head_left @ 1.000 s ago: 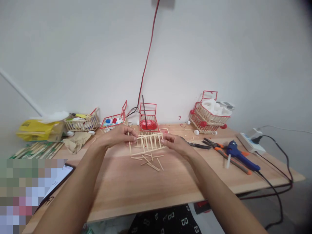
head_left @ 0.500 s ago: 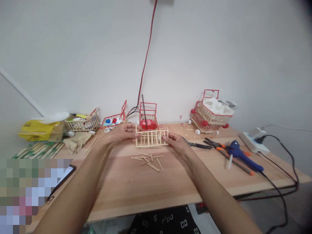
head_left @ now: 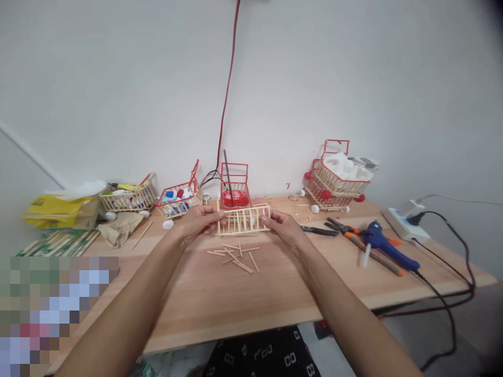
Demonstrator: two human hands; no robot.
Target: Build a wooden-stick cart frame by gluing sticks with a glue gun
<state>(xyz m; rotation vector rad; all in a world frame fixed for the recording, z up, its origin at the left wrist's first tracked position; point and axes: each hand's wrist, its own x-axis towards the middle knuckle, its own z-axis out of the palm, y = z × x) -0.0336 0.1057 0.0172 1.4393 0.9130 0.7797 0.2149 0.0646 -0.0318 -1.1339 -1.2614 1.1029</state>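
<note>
Between my two hands is a small wooden stick frame (head_left: 244, 222), a basket-like lattice of pale sticks with upright bars. My left hand (head_left: 198, 224) pinches its left end between thumb and fingers. At its right end my right hand (head_left: 280, 224) grips the frame the same way. Several short loose sticks (head_left: 239, 256) lie scattered on the table just in front of the frame. Directly behind it stands a miniature cart with a red handle (head_left: 234, 173), and a red dish (head_left: 234, 199) with a dark thin rod leaning in it.
Miniature stick carts stand at the left (head_left: 129, 196), left of centre (head_left: 178, 199) and right (head_left: 338, 183). A blue glue gun (head_left: 389, 247), pliers (head_left: 365, 251) and a white power strip (head_left: 406, 224) lie right. A yellow bag (head_left: 58, 212) and brown paper (head_left: 120, 229) are left.
The view has shifted slightly, so everything sits a little further left. My left hand's thumb and fingers have moved on the frame's left end; both hands still hold it.
</note>
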